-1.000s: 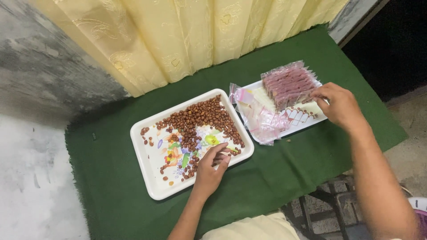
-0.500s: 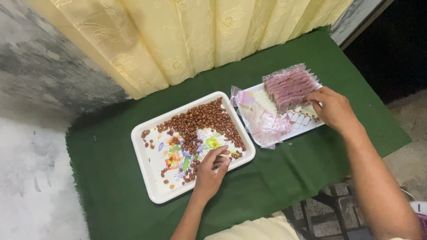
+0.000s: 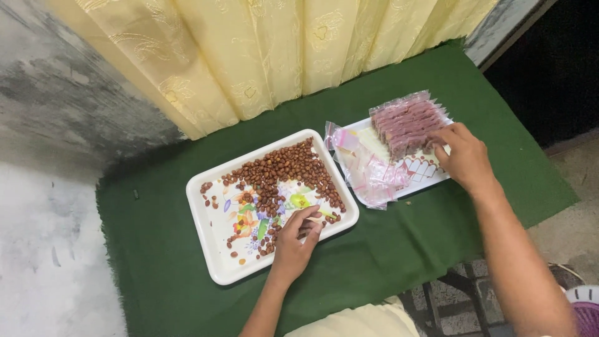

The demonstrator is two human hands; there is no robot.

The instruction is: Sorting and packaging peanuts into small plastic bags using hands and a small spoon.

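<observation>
The row of filled pink packets (image 3: 407, 121) stands on edge at the far end of the smaller white tray (image 3: 430, 176), and the right hand (image 3: 465, 154) rests its curled fingertips against the row's near end; whether it pinches a packet I cannot tell. Pressing lightly there would probably keep the row upright beside the loose empty bags (image 3: 365, 167). The left hand (image 3: 297, 236) sits half-closed among the peanuts (image 3: 284, 171) on the flowered tray (image 3: 212, 246), fingers bunched as if gathering some.

Two trays lie on the counter (image 3: 399, 243). Peanuts (image 3: 284, 171) fill the nut tray (image 3: 215, 249); at its 3 o'clock, the bag tray (image 3: 430, 178) carries packets (image 3: 409, 122) at 12, bags (image 3: 368, 171) at 9.
</observation>
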